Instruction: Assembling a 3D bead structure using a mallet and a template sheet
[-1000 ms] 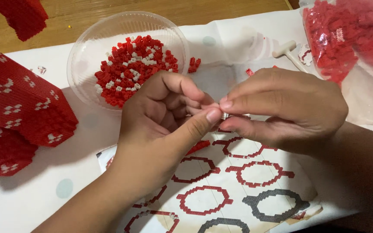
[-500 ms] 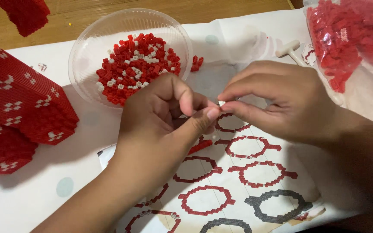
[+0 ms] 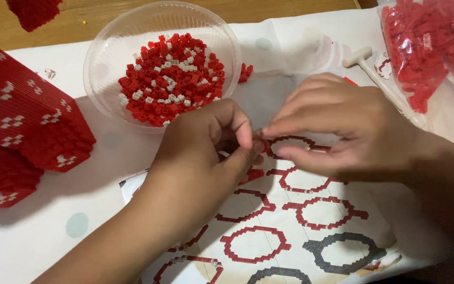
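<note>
My left hand and my right hand meet fingertip to fingertip over a printed sheet showing red and grey ring patterns. Between the thumbs and forefingers sits a tiny red block piece, mostly hidden by the fingers. Both hands pinch at it. Just behind the left hand stands a clear plastic bowl with several small red and white blocks in it.
A large red built block piece with white flower marks lies at the left. A clear bag of red blocks rests at the top right, with a small white tool beside it. A few loose red blocks lie by the bowl.
The view has shifted a little. My right hand has slid left and its fingers have spread; both hands stay joined at the fingertips.
</note>
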